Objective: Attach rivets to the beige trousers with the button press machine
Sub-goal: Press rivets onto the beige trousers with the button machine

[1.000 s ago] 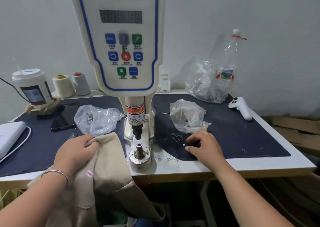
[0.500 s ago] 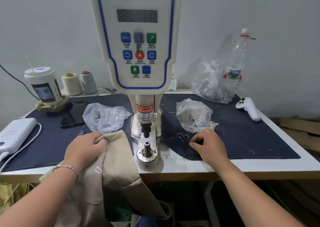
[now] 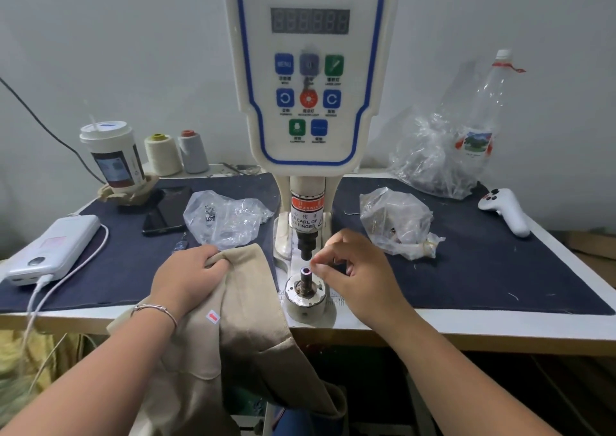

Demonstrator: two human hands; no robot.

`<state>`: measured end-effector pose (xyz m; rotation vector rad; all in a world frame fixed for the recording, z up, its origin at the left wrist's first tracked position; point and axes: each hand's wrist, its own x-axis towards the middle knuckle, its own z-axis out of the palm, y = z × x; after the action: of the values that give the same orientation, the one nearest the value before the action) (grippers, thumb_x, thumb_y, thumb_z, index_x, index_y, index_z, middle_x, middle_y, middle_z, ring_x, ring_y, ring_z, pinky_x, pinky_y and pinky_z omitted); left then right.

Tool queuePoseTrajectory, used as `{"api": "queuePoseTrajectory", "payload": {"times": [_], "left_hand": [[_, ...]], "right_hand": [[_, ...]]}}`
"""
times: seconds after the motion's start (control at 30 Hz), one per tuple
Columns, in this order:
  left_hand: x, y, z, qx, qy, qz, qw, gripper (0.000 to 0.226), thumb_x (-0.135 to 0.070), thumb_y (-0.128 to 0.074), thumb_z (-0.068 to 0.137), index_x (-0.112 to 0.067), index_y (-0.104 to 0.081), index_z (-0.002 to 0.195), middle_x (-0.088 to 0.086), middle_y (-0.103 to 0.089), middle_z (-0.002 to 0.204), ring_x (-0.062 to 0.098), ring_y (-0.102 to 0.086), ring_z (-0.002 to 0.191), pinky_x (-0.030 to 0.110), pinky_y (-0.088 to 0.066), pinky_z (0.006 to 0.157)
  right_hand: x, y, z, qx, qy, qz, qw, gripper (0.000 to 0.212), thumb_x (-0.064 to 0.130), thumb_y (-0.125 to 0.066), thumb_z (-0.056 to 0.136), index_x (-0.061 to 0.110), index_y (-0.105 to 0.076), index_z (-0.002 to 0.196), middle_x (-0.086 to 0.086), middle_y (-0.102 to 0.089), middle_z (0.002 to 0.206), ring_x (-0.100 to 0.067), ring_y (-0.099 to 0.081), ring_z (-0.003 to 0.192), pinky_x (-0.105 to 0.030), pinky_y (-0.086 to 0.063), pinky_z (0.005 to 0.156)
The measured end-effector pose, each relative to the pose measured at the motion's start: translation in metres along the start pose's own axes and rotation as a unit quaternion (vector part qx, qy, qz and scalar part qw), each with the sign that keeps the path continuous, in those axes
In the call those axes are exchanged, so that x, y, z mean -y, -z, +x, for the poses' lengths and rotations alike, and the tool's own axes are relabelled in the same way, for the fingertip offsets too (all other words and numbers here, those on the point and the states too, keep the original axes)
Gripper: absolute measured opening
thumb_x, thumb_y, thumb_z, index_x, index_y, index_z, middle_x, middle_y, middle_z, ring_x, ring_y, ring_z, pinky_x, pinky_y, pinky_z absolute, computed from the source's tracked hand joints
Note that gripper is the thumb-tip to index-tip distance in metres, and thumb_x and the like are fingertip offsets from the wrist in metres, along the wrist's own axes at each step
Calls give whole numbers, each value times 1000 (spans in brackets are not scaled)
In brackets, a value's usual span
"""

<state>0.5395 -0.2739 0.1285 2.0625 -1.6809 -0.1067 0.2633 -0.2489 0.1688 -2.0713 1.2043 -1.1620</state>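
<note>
The beige trousers (image 3: 246, 322) hang over the table's front edge, left of the button press machine (image 3: 310, 102). My left hand (image 3: 190, 279) grips a fold of the trousers on the dark mat. My right hand (image 3: 356, 269) hovers beside the machine's lower die post (image 3: 305, 279), thumb and forefinger pinched together close to the post's top. A tiny rivet seems to be between the fingertips, too small to make out. The upper punch (image 3: 305, 245) stands just above the post with a gap between them.
A clear bag of metal parts (image 3: 226, 219) lies left of the machine, another bag (image 3: 396, 222) to its right. A power bank (image 3: 53, 249), phone (image 3: 166, 212), cup (image 3: 111, 155), thread cones (image 3: 176, 152), plastic bottle (image 3: 480, 129) and white controller (image 3: 506, 210) sit around the mat.
My right hand left the mat near the right bag and rose leftward to the die post, fingers pinched. My left hand kept its hold on the trousers. The camera moved closer.
</note>
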Motion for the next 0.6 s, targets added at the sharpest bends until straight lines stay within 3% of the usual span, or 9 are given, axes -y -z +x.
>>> {"api": "queuePoseTrajectory", "payload": {"times": [0.3,0.43,0.6], "left_hand": [[-1,-2,1,-5,-4,3,1000,30,-30,-49,90,-13,-51,65,-5,-59,64,13,-53,67,29,-33,53],[-3,-1,0,-6,-1,1,1000,28,-29,-49,90,-11,-53,68,-3,-60,65,16,-54,69,30,-37,55],[-3,0,-2,-11,-8,-4,1000,29,-27,-49,90,-11,-49,66,-3,-59,63,17,-53,67,29,-33,52]], "right_hand": [[1,-3,6,23,-22,14,999,10,15,-76,80,17,-68,76,3,-60,85,-15,-58,81,-25,-48,73],[2,-2,7,22,-4,-13,1000,10,16,-77,79,15,-67,78,2,-58,84,-14,-56,84,-10,-36,66],[3,-1,6,15,2,-42,999,10,19,-77,79,17,-68,77,3,-59,85,-9,-54,85,-7,-34,68]]}}
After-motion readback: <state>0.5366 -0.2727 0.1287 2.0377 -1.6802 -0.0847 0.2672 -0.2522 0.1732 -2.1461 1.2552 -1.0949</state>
